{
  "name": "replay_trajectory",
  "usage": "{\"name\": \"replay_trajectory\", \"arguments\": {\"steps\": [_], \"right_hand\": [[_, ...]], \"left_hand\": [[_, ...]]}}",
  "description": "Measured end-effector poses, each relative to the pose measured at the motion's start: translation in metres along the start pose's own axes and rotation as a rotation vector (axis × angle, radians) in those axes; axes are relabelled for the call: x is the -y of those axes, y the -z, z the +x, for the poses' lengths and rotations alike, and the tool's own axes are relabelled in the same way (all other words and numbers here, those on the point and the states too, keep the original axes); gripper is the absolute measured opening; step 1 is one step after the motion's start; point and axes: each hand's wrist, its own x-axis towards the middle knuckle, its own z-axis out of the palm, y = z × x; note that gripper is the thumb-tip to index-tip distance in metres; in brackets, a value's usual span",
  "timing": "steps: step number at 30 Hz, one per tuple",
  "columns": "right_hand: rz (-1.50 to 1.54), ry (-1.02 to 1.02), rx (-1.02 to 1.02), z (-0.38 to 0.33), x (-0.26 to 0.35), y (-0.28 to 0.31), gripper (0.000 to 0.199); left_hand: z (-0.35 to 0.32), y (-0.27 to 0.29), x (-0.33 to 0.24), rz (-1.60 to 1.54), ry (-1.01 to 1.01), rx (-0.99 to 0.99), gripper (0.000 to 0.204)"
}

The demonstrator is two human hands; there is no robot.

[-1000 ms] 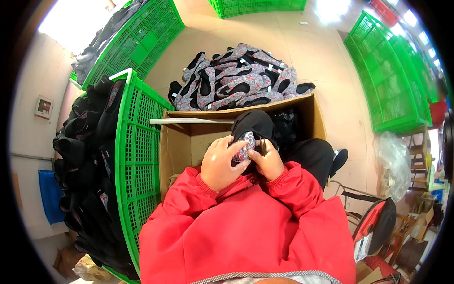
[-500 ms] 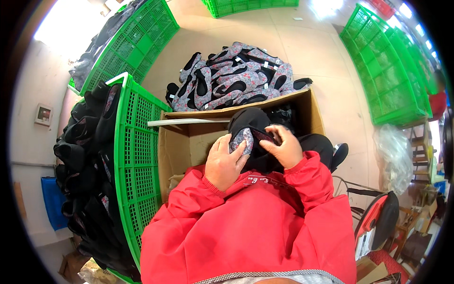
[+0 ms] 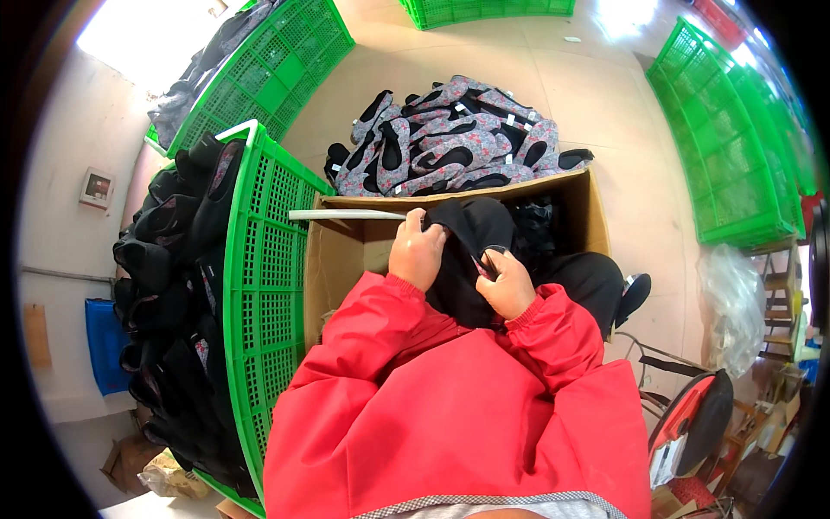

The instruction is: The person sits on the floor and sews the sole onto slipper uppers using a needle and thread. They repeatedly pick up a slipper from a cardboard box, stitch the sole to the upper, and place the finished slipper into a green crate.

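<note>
Left hand (image 3: 417,255) grip closed on black shoe (image 3: 471,229) edge; right hand (image 3: 508,284) pinches its opening. Cardboard box (image 3: 346,251) beneath; patterned shoe pile (image 3: 458,147) at 12 o'clock; green crate (image 3: 264,294) at 9.

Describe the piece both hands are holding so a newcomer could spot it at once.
Find the open cardboard box beside the green crate. Above it, the left hand and right hand hold a black shoe piece, plain, unlike the grey floral shoes piled beyond.

Green crate (image 3: 259,285) tight beside left hand (image 3: 417,255)
</note>
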Motion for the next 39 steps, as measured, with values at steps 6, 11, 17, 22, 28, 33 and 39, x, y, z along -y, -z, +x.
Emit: {"name": "replay_trajectory", "arguments": {"steps": [6, 11, 17, 22, 28, 33, 39], "right_hand": [[-0.032, -0.058, 0.002, 0.010, 0.006, -0.015, 0.014], [-0.045, -0.049, 0.008, 0.013, 0.006, -0.018, 0.014], [-0.019, -0.048, -0.009, 0.009, 0.007, -0.017, 0.015], [0.097, -0.060, 0.010, -0.008, -0.010, -0.019, 0.016], [0.163, -0.041, -0.256, -0.021, -0.027, -0.018, 0.021], [0.734, -0.280, -0.112, -0.023, -0.023, 0.005, 0.021], [0.754, -0.347, 0.059, -0.029, -0.042, 0.002, 0.018]], "left_hand": [[0.029, -0.023, 0.024, 0.355, -0.025, 0.187, 0.009], [0.045, -0.036, 0.021, 0.452, 0.218, 0.451, 0.020], [0.041, -0.040, 0.041, 0.224, -0.088, 0.252, 0.022], [0.021, -0.012, 0.042, 0.240, -0.202, 0.440, 0.020], [-0.006, 0.036, 0.032, -0.284, -0.200, -0.038, 0.021], [-0.012, 0.039, 0.039, -1.491, 0.528, -0.205, 0.062], [-0.008, 0.050, -0.002, -2.198, 0.581, -0.080, 0.057]]}}
